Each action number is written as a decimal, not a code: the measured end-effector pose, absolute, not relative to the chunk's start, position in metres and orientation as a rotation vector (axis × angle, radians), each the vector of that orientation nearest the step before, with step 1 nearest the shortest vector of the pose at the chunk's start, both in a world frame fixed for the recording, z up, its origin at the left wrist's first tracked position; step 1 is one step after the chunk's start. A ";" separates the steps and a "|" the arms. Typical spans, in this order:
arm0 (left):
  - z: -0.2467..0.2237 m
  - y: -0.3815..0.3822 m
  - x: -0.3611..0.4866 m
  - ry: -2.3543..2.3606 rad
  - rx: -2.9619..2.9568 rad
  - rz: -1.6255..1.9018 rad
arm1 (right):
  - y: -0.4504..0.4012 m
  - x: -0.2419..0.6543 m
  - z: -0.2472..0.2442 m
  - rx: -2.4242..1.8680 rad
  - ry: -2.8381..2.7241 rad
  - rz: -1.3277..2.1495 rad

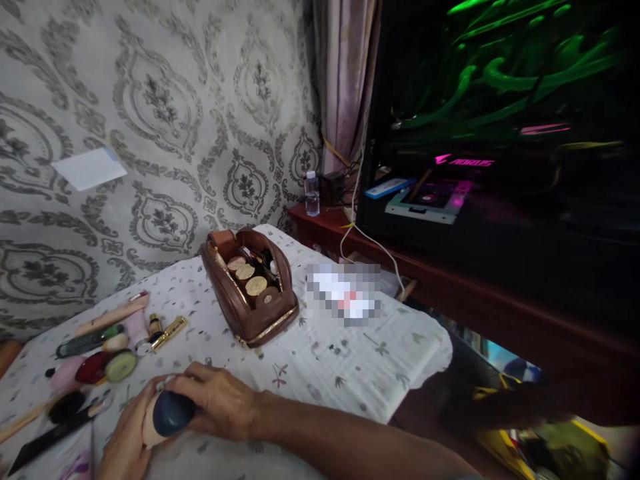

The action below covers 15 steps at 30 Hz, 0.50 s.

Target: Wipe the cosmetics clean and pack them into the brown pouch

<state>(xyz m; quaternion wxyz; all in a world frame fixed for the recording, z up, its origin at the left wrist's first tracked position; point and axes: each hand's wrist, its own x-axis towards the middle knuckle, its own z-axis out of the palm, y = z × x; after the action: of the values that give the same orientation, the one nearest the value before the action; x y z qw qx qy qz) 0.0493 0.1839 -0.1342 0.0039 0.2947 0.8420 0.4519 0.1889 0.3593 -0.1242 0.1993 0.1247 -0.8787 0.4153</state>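
Low in the head view, both my hands are closed around a rounded dark-blue and beige object (173, 415) whose kind I cannot make out. My left hand (123, 427) cups its beige side. My right hand (223, 400) comes in from the right, its fingers against the top and far side. Left of the hands lie cosmetics: a green round item (121, 366), a dark red one (93, 368), a pink tube (136, 331) and a gold tube (170, 332). Beyond them stands an unzipped brown bag (240, 303) with several round gold-topped items inside.
A patterned white cloth (345, 373) covers the surface. A pixelated white and red item (345, 293) lies right of the bag. Farther back, a water bottle (312, 193) stands near a dark computer case (500, 167). A white cable (373, 237) hangs by the surface's edge.
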 end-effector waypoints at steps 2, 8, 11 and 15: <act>-0.137 0.182 0.047 2.649 0.888 1.414 | 0.359 0.192 -0.120 0.338 -2.468 1.186; -0.118 0.196 0.061 2.629 0.746 1.441 | 0.349 0.187 -0.118 -0.114 -2.364 1.651; -0.110 0.202 0.070 2.566 0.686 1.473 | 0.344 0.182 -0.121 -0.245 -2.294 1.717; -0.116 0.201 0.072 2.657 0.670 1.487 | 0.342 0.180 -0.125 -0.205 -2.279 1.623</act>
<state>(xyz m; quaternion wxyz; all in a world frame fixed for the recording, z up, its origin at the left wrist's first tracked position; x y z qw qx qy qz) 0.0724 0.2014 -0.1161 0.0120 0.2148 0.8523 0.4768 0.1797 0.3425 -0.1249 0.1670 -0.0722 -0.8009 0.5704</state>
